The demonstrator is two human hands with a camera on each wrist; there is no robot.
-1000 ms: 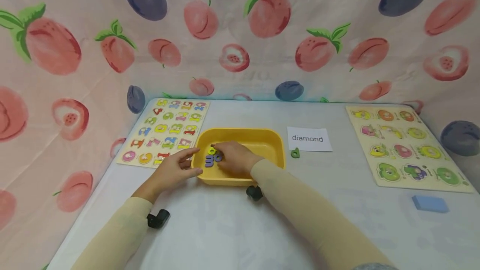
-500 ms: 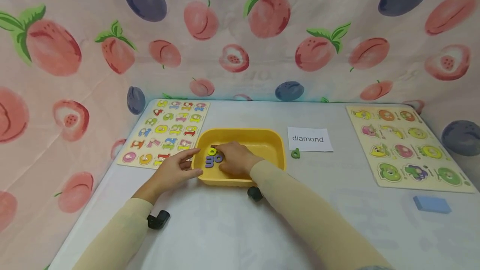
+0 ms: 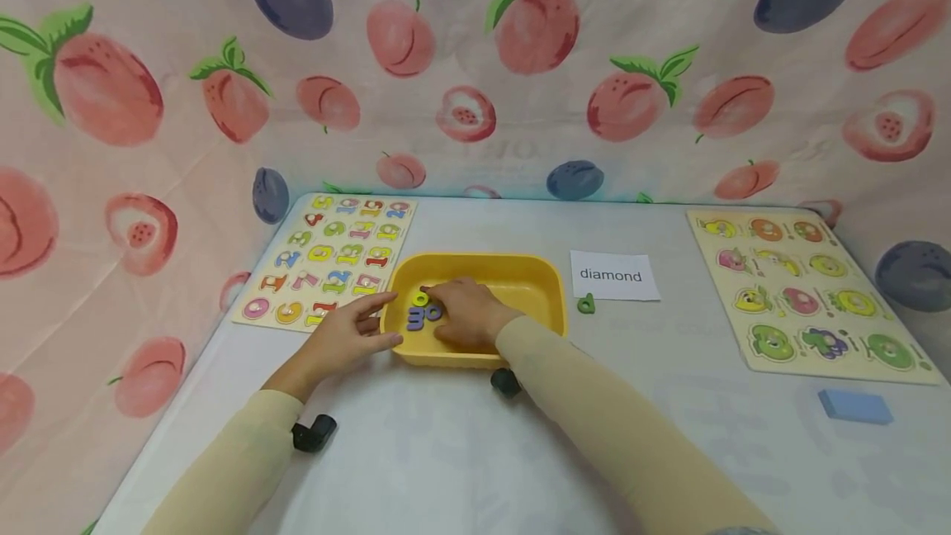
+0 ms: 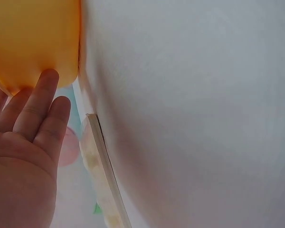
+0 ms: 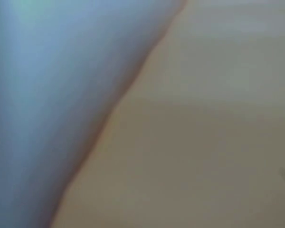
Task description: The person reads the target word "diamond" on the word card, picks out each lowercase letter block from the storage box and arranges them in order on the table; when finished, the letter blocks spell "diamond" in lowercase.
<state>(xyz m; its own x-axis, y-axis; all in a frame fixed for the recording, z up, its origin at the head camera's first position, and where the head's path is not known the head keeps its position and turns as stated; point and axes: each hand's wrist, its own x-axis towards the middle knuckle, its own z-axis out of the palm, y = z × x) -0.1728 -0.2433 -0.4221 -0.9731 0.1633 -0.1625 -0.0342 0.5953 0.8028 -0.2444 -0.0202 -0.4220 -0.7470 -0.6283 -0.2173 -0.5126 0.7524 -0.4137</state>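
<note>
A yellow plastic tray [image 3: 550, 295] stands mid-table. My left hand [image 3: 338, 341] is at its left end, fingers fairly straight; in the left wrist view, fingertips touch the tray's outer wall. My right hand [image 3: 468, 316] reaches down inside the tray, its fingertips beside several small letters at the left. Among these are a purple m-shaped letter [image 3: 414, 319], a yellow round letter [image 3: 416, 301] and a purple round letter [image 3: 428, 317]. A small dark red piece lies by the index fingertip. Whether the right fingers pinch anything is hidden. The right wrist view is blurred.
Right of the tray lies a white card [image 3: 612, 275] printed "diamond", with a green letter d [image 3: 586, 306] below its left corner. A number puzzle board [image 3: 319, 262] lies at the left, a fruit puzzle board [image 3: 810, 295] at the right. Near that is a blue block [image 3: 854, 406].
</note>
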